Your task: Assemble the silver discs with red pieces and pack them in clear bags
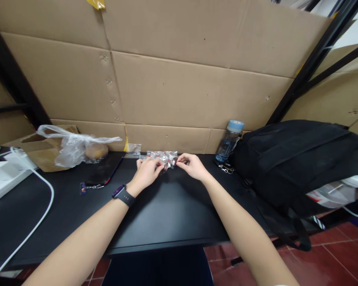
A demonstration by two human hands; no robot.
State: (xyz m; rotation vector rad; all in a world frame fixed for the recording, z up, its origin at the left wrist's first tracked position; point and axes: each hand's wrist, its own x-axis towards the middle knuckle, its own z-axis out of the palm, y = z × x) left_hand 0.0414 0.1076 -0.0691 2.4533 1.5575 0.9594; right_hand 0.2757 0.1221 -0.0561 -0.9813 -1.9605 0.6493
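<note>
Both my arms reach forward over a black table [167, 210]. My left hand [147, 171], with a dark watch on its wrist, curls its fingers onto a small clear crinkly plastic packet [164, 156] holding red-and-white bits. My right hand [191, 164] pinches the packet's right end with thumb and fingers. The packet lies near the table's far edge against the cardboard wall. What is inside it is too small to name.
A black backpack [295, 159] fills the right side, with a blue-capped water bottle [229, 141] and keys [226, 170] beside it. At left are a clear plastic bag [74, 147] over a brown paper bag, a phone with strap [101, 174], a white cable [38, 214] and white device [2, 174].
</note>
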